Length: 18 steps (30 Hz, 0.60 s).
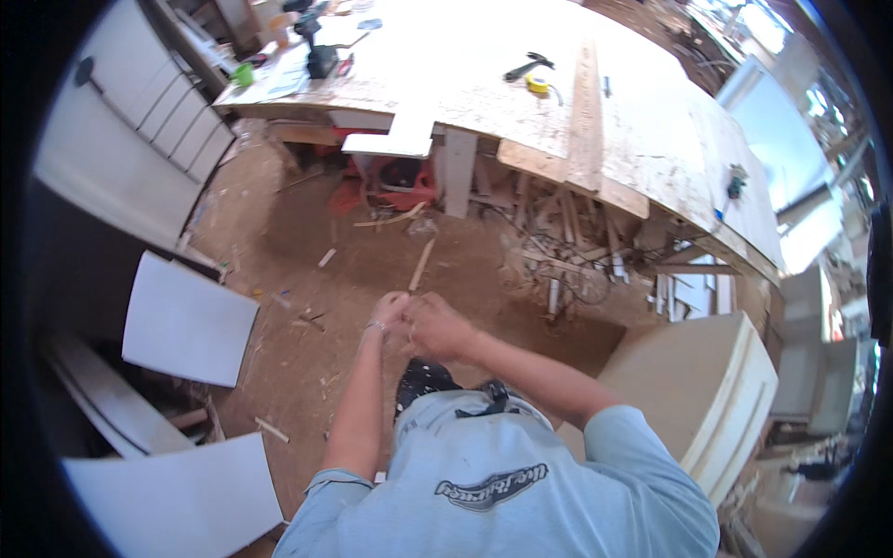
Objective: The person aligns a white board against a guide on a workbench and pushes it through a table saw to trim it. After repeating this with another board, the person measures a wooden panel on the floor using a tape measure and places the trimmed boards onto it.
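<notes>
Two hands meet in front of my chest in the head view, above the sawdust floor point(307, 232). My left hand point(389, 312) and right hand point(437, 327) are touching or nearly touching, fingers curled inward toward each other. Whatever sits between them is too small and too hidden to identify; I cannot tell whether either hand has a firm hold on anything, nor how far the fingers are parted.

Judged step: fine fingertip work carried out at chest height, away from the workbench point(521, 84). The small item, if there is one, lies in the pinch between the two hands, well apart from the bench.

On the bench top rest a hammer point(528, 65), a yellow tape measure point(537, 84) just beside it, and a cordless drill point(316, 42) toward the left end. White panels point(186, 321) lie on the floor to my left; a pale cabinet piece point(707, 391) stands to my right.

Next move, as I judge it: steady fingers and a clearer line of sight, since the hands cover each other.
</notes>
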Each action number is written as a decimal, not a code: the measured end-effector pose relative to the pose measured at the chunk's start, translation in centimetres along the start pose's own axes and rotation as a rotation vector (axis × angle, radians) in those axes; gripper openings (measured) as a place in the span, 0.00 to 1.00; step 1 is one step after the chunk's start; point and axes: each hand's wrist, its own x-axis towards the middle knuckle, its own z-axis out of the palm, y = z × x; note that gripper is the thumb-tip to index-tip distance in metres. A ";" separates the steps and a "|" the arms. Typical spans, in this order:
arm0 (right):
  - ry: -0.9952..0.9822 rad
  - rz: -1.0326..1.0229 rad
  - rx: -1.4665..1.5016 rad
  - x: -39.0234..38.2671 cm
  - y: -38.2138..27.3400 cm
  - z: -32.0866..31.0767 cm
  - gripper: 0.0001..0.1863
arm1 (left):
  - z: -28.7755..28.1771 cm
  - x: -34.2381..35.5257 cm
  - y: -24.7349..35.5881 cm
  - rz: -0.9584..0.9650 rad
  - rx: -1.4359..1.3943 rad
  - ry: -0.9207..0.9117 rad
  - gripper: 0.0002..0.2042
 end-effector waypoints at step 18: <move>0.345 1.083 -0.403 9.0 58.7 -30.4 0.36 | -20.2 1.5 0.4 -0.713 -0.176 0.564 0.21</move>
